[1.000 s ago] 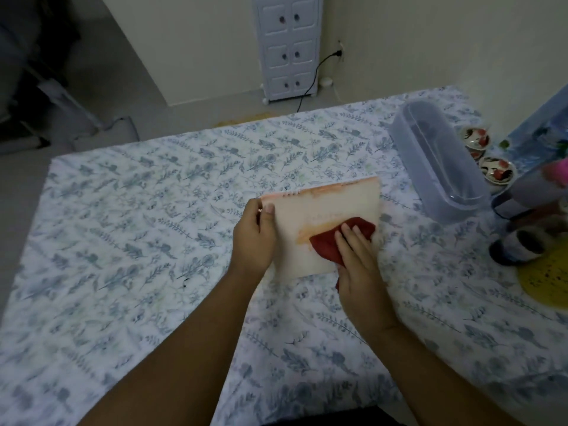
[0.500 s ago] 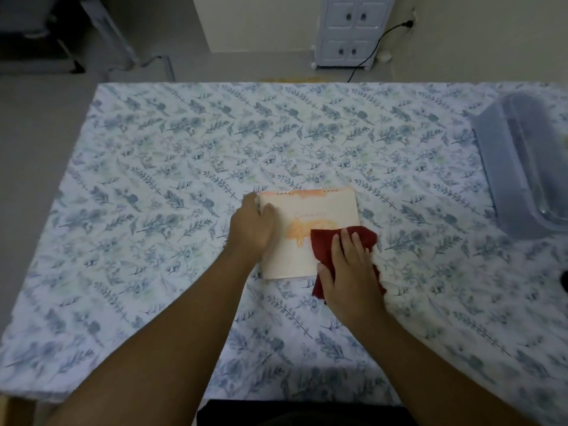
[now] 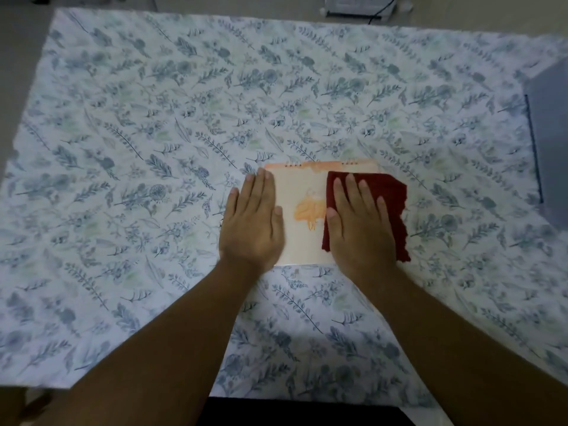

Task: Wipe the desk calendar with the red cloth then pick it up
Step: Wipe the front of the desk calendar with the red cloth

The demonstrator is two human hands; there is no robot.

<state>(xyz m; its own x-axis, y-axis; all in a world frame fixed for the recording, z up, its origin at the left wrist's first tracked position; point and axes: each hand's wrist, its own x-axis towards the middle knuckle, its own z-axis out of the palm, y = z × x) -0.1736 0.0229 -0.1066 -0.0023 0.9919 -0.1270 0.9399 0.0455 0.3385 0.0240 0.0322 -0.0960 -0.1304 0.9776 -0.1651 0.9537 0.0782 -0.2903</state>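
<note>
The desk calendar [image 3: 302,192] lies flat on the flowered tablecloth [image 3: 153,149], a cream page with an orange drawing and spiral rings along its far edge. My left hand [image 3: 252,222] rests palm down on the calendar's left side, fingers straight, pinning it. The red cloth [image 3: 390,192] is spread over the calendar's right side and hangs past its right edge. My right hand [image 3: 359,226] presses flat on the cloth with the fingers a little apart. The calendar's right part is hidden under the cloth.
A translucent plastic container [image 3: 550,142] lies at the right edge of the table. Beyond the far edge stand the base of a white cabinet [image 3: 353,4] and a black cable [image 3: 381,13]. The table's near edge is just below my forearms.
My right hand has slid the cloth up from the calendar's lower right corner toward its top right. My left hand went from gripping the left edge to lying flat. The view tilted further down.
</note>
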